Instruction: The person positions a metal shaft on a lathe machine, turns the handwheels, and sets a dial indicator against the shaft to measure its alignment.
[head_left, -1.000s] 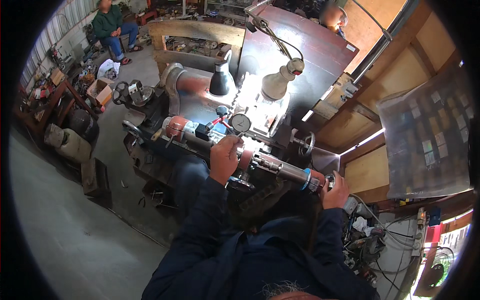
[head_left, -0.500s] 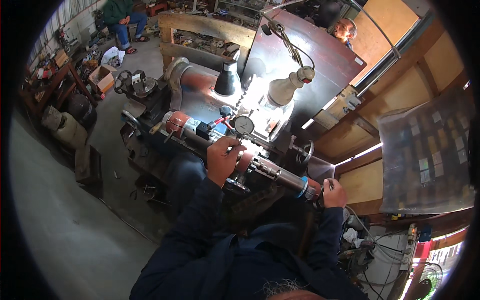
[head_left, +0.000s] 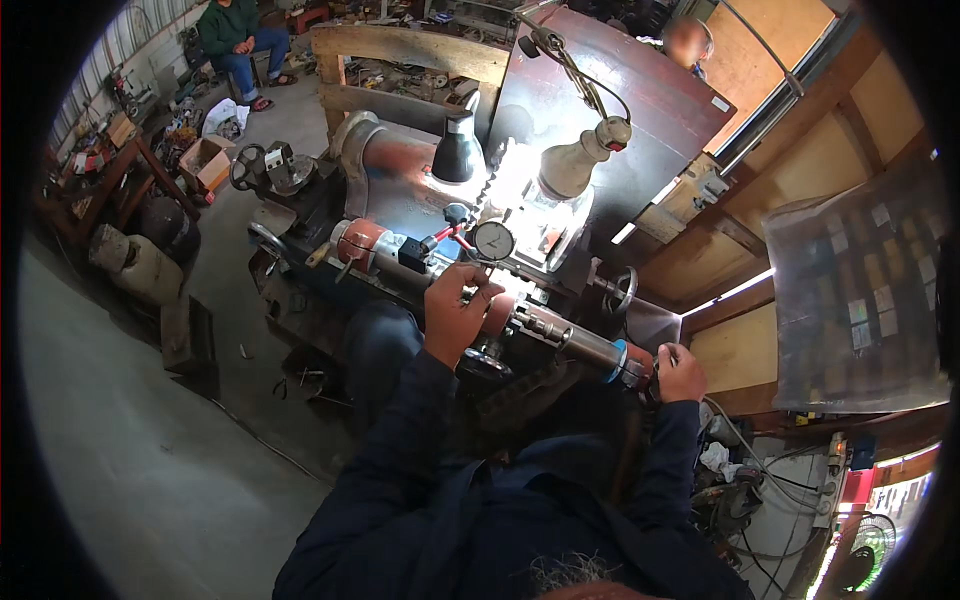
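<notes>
A dial gauge [head_left: 494, 240] with a round white face stands over the machine's middle, on a red jointed arm [head_left: 440, 238] with a black block [head_left: 412, 254] at its base. Just under the gauge, my left hand [head_left: 460, 308] has its thumb and fingers pinched together; what lies between them is hidden. Below runs a steel spindle [head_left: 541, 324] leading right to a thick grey cylinder [head_left: 590, 348] with a blue ring [head_left: 619, 360] and a red-brown end housing [head_left: 637, 367]. Around a dark part at that end, my right hand [head_left: 682, 374] has curled its fingers.
Two lamps, one black [head_left: 456, 155] and one beige [head_left: 572, 168], hang above the machine. A handwheel [head_left: 619, 290] is behind the cylinder. Another person [head_left: 238, 40] sits at the far left; a second person [head_left: 688, 45] is behind the dark panel [head_left: 620, 90]. A gas cylinder [head_left: 135, 265] stands left.
The whole view has shifted slightly. My left hand remains pinched under the gauge, its fingers a little differently set. My right hand stays at the machine's right end.
</notes>
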